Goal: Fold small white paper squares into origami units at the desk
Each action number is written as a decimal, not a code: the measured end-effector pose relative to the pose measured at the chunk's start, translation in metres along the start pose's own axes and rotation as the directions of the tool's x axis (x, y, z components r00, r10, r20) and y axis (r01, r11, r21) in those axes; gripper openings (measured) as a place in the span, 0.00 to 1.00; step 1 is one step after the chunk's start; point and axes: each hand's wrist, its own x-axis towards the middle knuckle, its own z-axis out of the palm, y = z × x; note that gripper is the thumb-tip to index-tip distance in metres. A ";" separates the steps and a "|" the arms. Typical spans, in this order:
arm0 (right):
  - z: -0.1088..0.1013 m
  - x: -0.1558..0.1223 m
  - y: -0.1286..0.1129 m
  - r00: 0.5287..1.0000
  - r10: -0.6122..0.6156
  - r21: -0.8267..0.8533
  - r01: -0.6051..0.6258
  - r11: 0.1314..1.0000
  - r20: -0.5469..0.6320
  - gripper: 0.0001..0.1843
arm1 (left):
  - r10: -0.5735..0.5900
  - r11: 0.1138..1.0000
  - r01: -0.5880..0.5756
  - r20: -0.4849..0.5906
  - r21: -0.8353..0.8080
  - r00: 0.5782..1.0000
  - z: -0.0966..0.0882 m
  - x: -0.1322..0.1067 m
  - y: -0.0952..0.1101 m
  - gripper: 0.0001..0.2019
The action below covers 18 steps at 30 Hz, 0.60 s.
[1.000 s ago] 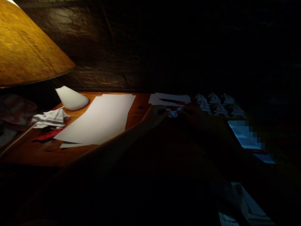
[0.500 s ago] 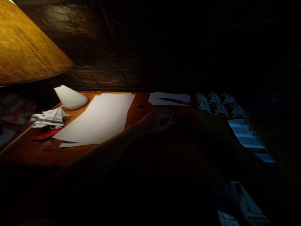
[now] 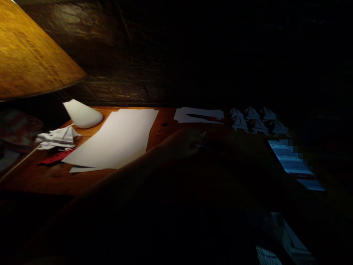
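In the middle of the table, in deep shadow, my left hand [image 3: 183, 142] is closed with its fingers bent. A small bit of folded white paper [image 3: 200, 145] shows pale at its fingertips. My right hand [image 3: 224, 141] is a very dark shape just right of the paper; its fingers are lost in the dark. Beyond the hands lies a knife [image 3: 197, 117] with a red handle, resting across a small stack of white paper [image 3: 183, 115]. Several folded paper shapes [image 3: 252, 113] stand in two rows to the right of it.
Large white sheets [image 3: 116, 138] lie at the left under a lit lamp shade [image 3: 33, 55]. Near its white base [image 3: 84, 115] are crumpled paper [image 3: 59, 138], a red object [image 3: 56, 157] and a cord [image 3: 20, 162]. A bluish lit strip [image 3: 292, 160] lies at the right.
My hands have shifted slightly around the paper, and less of it shows between them now. The things on the table have stayed put.
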 end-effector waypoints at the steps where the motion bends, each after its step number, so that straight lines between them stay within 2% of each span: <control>1: 0.000 0.000 -0.001 1.000 0.013 -0.024 -0.013 1.000 0.000 0.12 | -0.001 1.000 0.001 0.003 0.008 1.000 0.000 0.000 0.000 0.08; 6: 0.000 0.000 -0.006 0.999 0.029 -0.058 -0.028 0.998 0.016 0.08 | 0.002 0.999 -0.003 0.009 0.037 1.000 -0.001 0.001 0.004 0.07; 10: 0.003 0.001 -0.011 1.000 0.023 -0.062 -0.023 0.998 -0.001 0.11 | 0.008 1.000 -0.007 -0.022 0.029 1.000 0.000 0.002 0.008 0.08; 18: 0.010 0.005 -0.007 0.995 0.082 -0.072 -0.078 0.994 0.049 0.15 | -0.101 0.994 0.103 -0.045 0.043 0.994 0.004 0.004 0.015 0.06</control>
